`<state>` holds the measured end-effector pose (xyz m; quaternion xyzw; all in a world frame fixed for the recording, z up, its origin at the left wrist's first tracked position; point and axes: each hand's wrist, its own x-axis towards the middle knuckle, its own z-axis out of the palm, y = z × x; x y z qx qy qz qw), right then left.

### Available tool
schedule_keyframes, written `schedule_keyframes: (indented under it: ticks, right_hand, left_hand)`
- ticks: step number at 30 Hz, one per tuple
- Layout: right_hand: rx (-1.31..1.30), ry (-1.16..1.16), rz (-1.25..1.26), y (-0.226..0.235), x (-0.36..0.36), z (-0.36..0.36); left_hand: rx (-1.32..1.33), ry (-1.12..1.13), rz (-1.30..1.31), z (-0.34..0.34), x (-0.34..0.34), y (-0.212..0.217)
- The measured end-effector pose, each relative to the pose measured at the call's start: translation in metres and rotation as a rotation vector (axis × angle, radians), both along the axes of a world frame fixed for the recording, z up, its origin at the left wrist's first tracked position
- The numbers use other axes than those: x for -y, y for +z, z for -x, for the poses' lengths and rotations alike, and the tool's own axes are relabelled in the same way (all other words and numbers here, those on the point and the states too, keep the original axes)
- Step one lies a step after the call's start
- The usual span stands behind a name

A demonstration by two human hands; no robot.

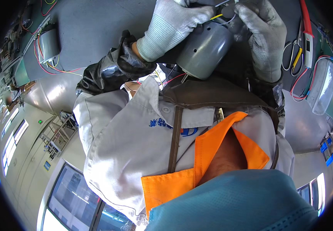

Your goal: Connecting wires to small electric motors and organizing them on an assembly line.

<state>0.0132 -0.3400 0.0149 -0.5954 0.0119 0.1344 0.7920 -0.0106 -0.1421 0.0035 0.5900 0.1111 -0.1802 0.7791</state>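
Observation:
A grey cylindrical motor lies tilted in front of my body at the table's near edge, with thin wire leads at its lower end. My left hand, in a white knit glove, is closed above the motor. Its thumb and fingertips pinch a wire with a yellow section. To the right, my gloved right hand is also closed, its fingertips pinching a thin whitish wire near the motor's far end. The fingertips of both hands are partly hidden at the picture's top edge.
Another grey motor with red and yellow leads rests on the dark table at the left. At the right lie a red-and-white pen-shaped tool, scissors-like tools with a yellow part, and a whitish oblong block beside coloured wires.

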Motion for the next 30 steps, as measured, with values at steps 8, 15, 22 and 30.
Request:
schedule_keyframes:
  ticks: [8, 15, 22, 30]
  right_hand:
    - [-0.175, 0.402, 0.120, 0.033, 0.028, -0.026]
    - [0.456, 0.242, 0.681, 0.013, 0.043, -0.012]
    - [0.572, 0.111, 0.819, 0.012, 0.048, -0.006]
    - [0.246, -0.214, 0.605, -0.014, 0.080, -0.019]
  left_hand:
    - [-0.006, -0.052, 0.326, -0.008, 0.015, -0.009]
    - [0.477, -0.090, -0.232, -0.009, 0.033, -0.005]
    - [0.315, -0.066, -0.518, 0.006, 0.041, 0.034]
    - [1.039, 0.086, -0.692, 0.009, 0.047, 0.001]
